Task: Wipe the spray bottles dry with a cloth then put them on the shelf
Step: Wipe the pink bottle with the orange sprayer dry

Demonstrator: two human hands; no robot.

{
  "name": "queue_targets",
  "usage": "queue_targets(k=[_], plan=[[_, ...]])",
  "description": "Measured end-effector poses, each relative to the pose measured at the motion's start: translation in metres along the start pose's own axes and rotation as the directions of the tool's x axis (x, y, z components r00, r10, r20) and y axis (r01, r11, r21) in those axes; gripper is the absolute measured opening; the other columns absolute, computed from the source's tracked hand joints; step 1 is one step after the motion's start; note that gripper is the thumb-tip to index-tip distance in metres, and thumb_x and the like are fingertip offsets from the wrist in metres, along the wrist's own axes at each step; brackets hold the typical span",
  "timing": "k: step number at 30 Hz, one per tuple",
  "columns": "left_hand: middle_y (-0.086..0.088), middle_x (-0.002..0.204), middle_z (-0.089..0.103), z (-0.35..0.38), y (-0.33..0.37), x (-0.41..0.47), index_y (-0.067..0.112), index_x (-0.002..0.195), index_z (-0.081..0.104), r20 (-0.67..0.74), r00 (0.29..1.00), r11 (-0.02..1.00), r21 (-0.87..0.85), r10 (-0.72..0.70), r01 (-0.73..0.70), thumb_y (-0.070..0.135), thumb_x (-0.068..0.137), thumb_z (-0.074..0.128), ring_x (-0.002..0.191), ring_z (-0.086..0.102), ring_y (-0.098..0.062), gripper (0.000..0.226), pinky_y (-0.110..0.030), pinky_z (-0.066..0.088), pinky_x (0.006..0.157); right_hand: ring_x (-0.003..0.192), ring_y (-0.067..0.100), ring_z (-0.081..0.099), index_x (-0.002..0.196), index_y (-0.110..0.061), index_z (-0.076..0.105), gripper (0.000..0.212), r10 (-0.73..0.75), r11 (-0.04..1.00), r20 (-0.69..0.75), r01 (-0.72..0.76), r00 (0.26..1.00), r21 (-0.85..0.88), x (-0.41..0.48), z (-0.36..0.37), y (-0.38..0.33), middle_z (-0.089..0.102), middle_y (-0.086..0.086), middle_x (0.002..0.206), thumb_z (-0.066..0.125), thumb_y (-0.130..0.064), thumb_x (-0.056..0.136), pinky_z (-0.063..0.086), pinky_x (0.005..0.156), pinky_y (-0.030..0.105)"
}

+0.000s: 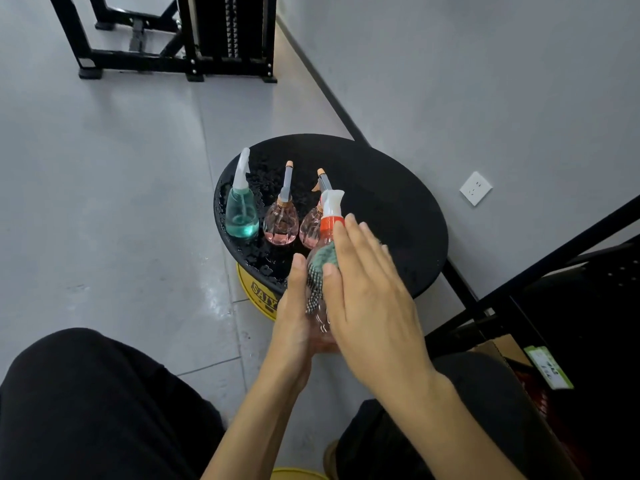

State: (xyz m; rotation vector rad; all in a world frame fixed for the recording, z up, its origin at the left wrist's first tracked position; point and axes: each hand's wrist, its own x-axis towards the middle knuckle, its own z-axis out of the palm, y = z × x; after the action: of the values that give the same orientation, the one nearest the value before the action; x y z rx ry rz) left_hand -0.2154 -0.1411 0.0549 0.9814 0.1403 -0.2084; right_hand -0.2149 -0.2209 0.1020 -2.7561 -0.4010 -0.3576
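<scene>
Hands [367,289] before three bottles [281,220].

The floor [104,188] is made of pale grey tiles with thin joints and shines softly. A grey wall [485,81] rises at the right, with a dark skirting strip [322,84] along its foot and a white socket [476,188] on it. A black metal frame [180,39] stands at the far end.
</scene>
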Motion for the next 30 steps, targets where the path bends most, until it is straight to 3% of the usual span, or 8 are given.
queue_targets(k=[4, 10, 12, 15, 19, 23, 26, 30], plan=[[-0.006, 0.120, 0.069, -0.001, 0.000, -0.004, 0.022, 0.126, 0.062, -0.034, 0.999, 0.999, -0.022, 0.034, -0.035, 0.070, 0.086, 0.035, 0.112, 0.065, -0.019, 0.068, -0.024, 0.056, 0.077, 0.148, 0.009, 0.001, 0.153, -0.014, 0.012, 0.066, 0.000, 0.999, 0.065, -0.004, 0.998, 0.051, -0.015, 0.000, -0.006, 0.010, -0.001, 0.161, 0.014, -0.045, 0.095, 0.005, 0.118, 0.027], [-0.006, 0.105, 0.074, 0.003, 0.001, -0.004, 0.038, 0.107, 0.069, 0.017, 0.998, 0.998, 0.043, -0.056, 0.056, 0.082, 0.066, 0.033, 0.094, 0.072, -0.030, 0.071, -0.056, 0.057, 0.074, 0.146, 0.007, -0.009, 0.153, -0.014, 0.000, 0.063, 0.093, 0.951, 0.063, -0.107, 0.994, 0.289, 0.024, -0.006, 0.009, -0.001, -0.001, 0.162, 0.031, -0.034, 0.102, -0.013, 0.100, -0.003], [-0.007, 0.104, 0.074, 0.003, 0.000, -0.004, 0.038, 0.103, 0.072, 0.030, 0.997, 0.997, 0.022, -0.072, 0.071, 0.084, 0.062, 0.033, 0.094, 0.071, -0.030, 0.072, -0.058, 0.056, 0.076, 0.147, 0.008, -0.007, 0.152, -0.012, 0.009, 0.062, 0.096, 0.947, 0.046, -0.105, 0.994, 0.304, 0.027, -0.007, 0.008, 0.006, 0.001, 0.161, 0.034, -0.036, 0.101, -0.009, 0.102, -0.001], [-0.001, 0.107, 0.074, 0.003, 0.002, -0.005, 0.041, 0.097, 0.073, 0.002, 1.000, 0.999, -0.033, -0.015, 0.015, 0.075, 0.075, 0.031, 0.097, 0.071, -0.019, 0.059, -0.038, 0.058, 0.068, 0.147, 0.007, -0.008, 0.152, -0.015, 0.017, 0.064, 0.035, 0.982, 0.082, -0.050, 0.996, 0.181, 0.010, -0.003, 0.000, 0.010, -0.002, 0.161, 0.025, -0.049, 0.099, -0.001, 0.115, 0.018], [0.001, 0.115, 0.072, 0.004, 0.001, -0.005, 0.033, 0.109, 0.070, -0.023, 0.999, 0.993, -0.105, 0.044, -0.046, 0.063, 0.085, 0.030, 0.109, 0.066, -0.012, 0.055, -0.021, 0.054, 0.078, 0.148, 0.015, 0.011, 0.149, -0.012, 0.027, 0.063, 0.006, 1.000, -0.008, -0.006, 1.000, 0.002, -0.011, 0.016, -0.009, 0.021, 0.001, 0.159, 0.010, -0.047, 0.099, 0.021, 0.118, 0.045], [-0.001, 0.109, 0.074, 0.006, -0.001, -0.006, 0.042, 0.099, 0.072, 0.009, 0.998, 0.998, -0.004, -0.064, 0.064, 0.079, 0.069, 0.031, 0.100, 0.070, -0.020, 0.063, -0.041, 0.059, 0.069, 0.148, 0.009, 0.004, 0.151, -0.013, 0.025, 0.054, -0.012, 0.992, 0.106, -0.002, 0.994, 0.127, 0.010, 0.000, 0.008, 0.017, -0.002, 0.160, 0.022, -0.037, 0.102, 0.007, 0.119, 0.024], [0.001, 0.103, 0.075, 0.008, -0.001, -0.008, 0.044, 0.098, 0.071, 0.063, 0.994, 0.995, -0.007, -0.095, 0.095, 0.081, 0.068, 0.026, 0.091, 0.072, -0.022, 0.066, -0.057, 0.056, 0.077, 0.147, 0.005, 0.002, 0.151, -0.015, 0.025, 0.052, -0.008, 0.985, 0.113, -0.011, 0.994, 0.170, 0.019, -0.010, 0.012, 0.016, -0.006, 0.160, 0.030, -0.034, 0.103, -0.003, 0.110, 0.009], [-0.001, 0.110, 0.073, 0.008, -0.001, -0.008, 0.029, 0.114, 0.066, 0.014, 1.000, 0.984, -0.178, -0.022, 0.024, 0.063, 0.093, 0.022, 0.100, 0.070, -0.014, 0.060, -0.029, 0.058, 0.066, 0.146, 0.000, 0.002, 0.151, -0.018, 0.027, 0.055, -0.069, 0.984, 0.104, 0.050, 0.992, 0.173, -0.004, -0.008, 0.002, 0.018, -0.008, 0.159, 0.031, -0.040, 0.101, -0.001, 0.115, 0.013]])
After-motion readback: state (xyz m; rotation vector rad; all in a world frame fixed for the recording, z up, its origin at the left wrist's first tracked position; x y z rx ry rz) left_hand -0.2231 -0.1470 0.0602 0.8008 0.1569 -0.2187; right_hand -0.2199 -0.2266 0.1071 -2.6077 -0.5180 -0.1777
